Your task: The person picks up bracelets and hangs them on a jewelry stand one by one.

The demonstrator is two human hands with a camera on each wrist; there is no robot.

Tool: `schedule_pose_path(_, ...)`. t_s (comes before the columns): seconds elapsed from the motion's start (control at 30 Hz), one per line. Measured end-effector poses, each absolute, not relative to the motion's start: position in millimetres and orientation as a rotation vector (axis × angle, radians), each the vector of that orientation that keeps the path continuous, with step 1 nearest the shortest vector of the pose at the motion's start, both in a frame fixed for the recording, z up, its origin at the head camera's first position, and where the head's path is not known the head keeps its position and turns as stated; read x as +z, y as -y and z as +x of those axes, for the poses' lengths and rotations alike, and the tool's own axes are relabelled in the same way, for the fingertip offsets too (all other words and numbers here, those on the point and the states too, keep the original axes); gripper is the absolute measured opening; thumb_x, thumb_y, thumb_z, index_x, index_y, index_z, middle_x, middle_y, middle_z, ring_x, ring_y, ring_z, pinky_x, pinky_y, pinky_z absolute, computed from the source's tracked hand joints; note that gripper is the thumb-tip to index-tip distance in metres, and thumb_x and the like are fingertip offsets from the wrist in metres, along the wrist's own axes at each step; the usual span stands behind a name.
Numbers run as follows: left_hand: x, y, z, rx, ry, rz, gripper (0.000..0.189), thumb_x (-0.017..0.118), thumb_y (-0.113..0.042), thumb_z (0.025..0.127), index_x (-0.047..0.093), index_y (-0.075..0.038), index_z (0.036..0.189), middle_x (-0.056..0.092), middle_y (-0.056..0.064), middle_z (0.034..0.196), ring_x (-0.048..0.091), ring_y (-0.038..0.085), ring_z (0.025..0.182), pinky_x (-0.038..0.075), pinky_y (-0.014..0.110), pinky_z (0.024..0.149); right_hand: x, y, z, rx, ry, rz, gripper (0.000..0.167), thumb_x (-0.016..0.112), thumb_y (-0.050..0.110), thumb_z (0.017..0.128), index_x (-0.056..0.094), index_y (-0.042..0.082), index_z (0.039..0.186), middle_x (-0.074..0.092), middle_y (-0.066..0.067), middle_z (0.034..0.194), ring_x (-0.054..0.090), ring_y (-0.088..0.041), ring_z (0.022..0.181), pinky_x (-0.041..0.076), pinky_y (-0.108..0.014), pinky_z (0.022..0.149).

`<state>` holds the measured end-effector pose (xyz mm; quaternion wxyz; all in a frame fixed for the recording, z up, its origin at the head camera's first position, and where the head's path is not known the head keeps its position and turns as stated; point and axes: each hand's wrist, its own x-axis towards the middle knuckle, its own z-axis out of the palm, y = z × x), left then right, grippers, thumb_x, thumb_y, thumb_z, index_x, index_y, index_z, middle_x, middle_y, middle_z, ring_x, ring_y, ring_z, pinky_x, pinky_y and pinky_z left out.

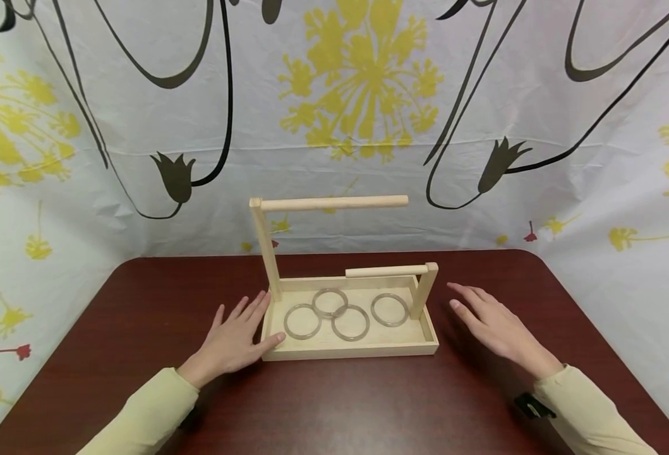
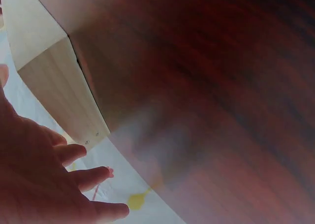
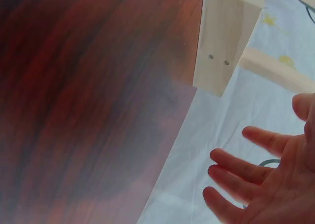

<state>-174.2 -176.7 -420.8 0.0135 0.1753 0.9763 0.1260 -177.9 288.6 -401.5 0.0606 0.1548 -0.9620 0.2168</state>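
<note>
A shallow pale wooden tray (image 1: 350, 351) stands on the table in the head view. Several translucent grey rings lie flat in it: a left ring (image 1: 302, 338) among overlapping ones, and one ring (image 1: 390, 325) apart at the right. A tall post (image 1: 266, 253) with a long horizontal rod (image 1: 334, 203) rises at the left end; a short post (image 1: 424, 291) with a shorter rod (image 1: 386, 272) stands at the right. My left hand (image 1: 233, 341), fingers spread, is at the tray's left end, thumb over its front corner. To the right, my right hand (image 1: 496, 325) holds nothing, fingers extended, apart from the tray.
The dark reddish-brown table (image 1: 357, 404) has rounded far corners. Behind and beside it hangs a white cloth (image 1: 362, 174) with yellow and dark plant prints. The long rod overhangs the tray, higher than the short one.
</note>
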Motion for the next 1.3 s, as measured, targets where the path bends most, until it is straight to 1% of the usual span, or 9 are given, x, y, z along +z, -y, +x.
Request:
schedule_pose_path(0.1, -423.2, 174.6, -174.7, 0.389, -3.015, 0.556, 0.094, 0.041, -0.072, 0.089, 0.02, -0.008, 0.155, 0.021, 0.009, 0.158, 0.025, 0.037, 0.141, 0.009, 0.067, 0.106, -400.3, -285.9, -172.6, 0.654, 2.892, 0.451, 0.047, 0.042, 0.038, 0.104, 0.047, 0.01, 0.141, 0.05, -0.017, 0.134, 0.045, -0.038, 0.124, 0.038, -0.058, 0.093)
schedule_pose_path(0.3, -428.0, 173.5, -177.4, 0.409, -2.989, 0.568, 0.099, 0.042, -0.074, 0.087, 0.017, -0.007, 0.155, 0.017, 0.01, 0.159, 0.024, 0.035, 0.141, 0.008, 0.067, 0.106, -396.3, -275.3, -159.7, 0.666, 2.814, 0.434, 0.038, 0.044, 0.034, 0.104, 0.055, 0.012, 0.133, 0.055, -0.011, 0.127, 0.053, -0.033, 0.117, 0.043, -0.056, 0.086)
schedule_pose_path(0.47, -427.2, 173.0, -177.5, 0.425, -2.987, 0.573, 0.1, 0.044, -0.074, 0.087, 0.016, -0.005, 0.155, 0.016, 0.01, 0.159, 0.024, 0.034, 0.141, 0.008, 0.067, 0.106, -393.4, -262.5, -149.7, 0.651, 2.764, 0.473, 0.03, 0.047, 0.03, 0.103, 0.061, 0.013, 0.124, 0.059, -0.005, 0.121, 0.057, -0.028, 0.112, 0.046, -0.053, 0.083)
schedule_pose_path(0.63, -426.7, 172.6, -178.4, 0.435, -2.985, 0.582, 0.1, 0.047, -0.071, 0.087, 0.016, -0.003, 0.154, 0.017, 0.012, 0.159, 0.024, 0.034, 0.141, 0.009, 0.066, 0.106, -392.6, -248.5, -144.8, 0.63, 2.726, 0.559, 0.025, 0.05, 0.025, 0.102, 0.066, 0.011, 0.115, 0.059, -0.003, 0.12, 0.058, -0.023, 0.11, 0.047, -0.048, 0.083)
schedule_pose_path(0.77, -427.7, 172.9, -180.3, 0.459, -2.969, 0.592, 0.1, 0.049, -0.07, 0.088, 0.015, -0.003, 0.154, 0.015, 0.013, 0.159, 0.023, 0.034, 0.142, 0.01, 0.066, 0.106, -393.4, -236.0, -144.4, 0.652, 2.713, 0.631, 0.024, 0.052, 0.023, 0.101, 0.067, 0.01, 0.115, 0.06, -0.002, 0.119, 0.058, -0.018, 0.108, 0.047, -0.043, 0.085)
schedule_pose_path(0.93, -427.0, 174.1, -182.4, 0.517, -2.941, 0.602, 0.103, 0.052, -0.068, 0.087, 0.013, 0.0, 0.154, 0.014, 0.015, 0.159, 0.024, 0.036, 0.141, 0.011, 0.068, 0.105, -395.8, -220.1, -147.9, 0.736, 2.735, 0.686, 0.024, 0.054, 0.024, 0.101, 0.066, 0.012, 0.117, 0.059, 0.001, 0.119, 0.058, -0.014, 0.102, 0.047, -0.04, 0.083)
schedule_pose_path(1.0, -427.1, 174.2, -183.6, 0.54, -2.932, 0.602, 0.104, 0.054, -0.067, 0.086, 0.013, 0.0, 0.154, 0.014, 0.016, 0.159, 0.025, 0.036, 0.14, 0.011, 0.07, 0.104, -396.8, -213.9, -150.3, 0.767, 2.741, 0.708, 0.024, 0.055, 0.026, 0.1, 0.065, 0.014, 0.118, 0.058, 0.002, 0.12, 0.058, -0.014, 0.102, 0.047, -0.039, 0.083)
schedule_pose_path(1.17, -426.7, 173.4, -186.5, 0.58, -2.915, 0.593, 0.107, 0.059, -0.065, 0.085, 0.011, 0.002, 0.153, 0.014, 0.017, 0.158, 0.027, 0.036, 0.14, 0.013, 0.072, 0.101, -399.4, -197.1, -157.1, 0.834, 2.744, 0.773, 0.024, 0.059, 0.027, 0.098, 0.065, 0.014, 0.117, 0.058, 0.003, 0.12, 0.057, -0.014, 0.109, 0.047, -0.04, 0.087)
schedule_pose_path(1.3, -426.2, 173.0, -188.2, 0.623, -2.876, 0.569, 0.107, 0.06, -0.064, 0.085, 0.008, 0.001, 0.154, 0.011, 0.017, 0.159, 0.025, 0.036, 0.14, 0.012, 0.075, 0.099, -401.8, -183.4, -162.0, 0.896, 2.753, 0.816, 0.026, 0.059, 0.028, 0.098, 0.065, 0.011, 0.117, 0.059, 0.003, 0.119, 0.056, -0.015, 0.11, 0.045, -0.041, 0.09)
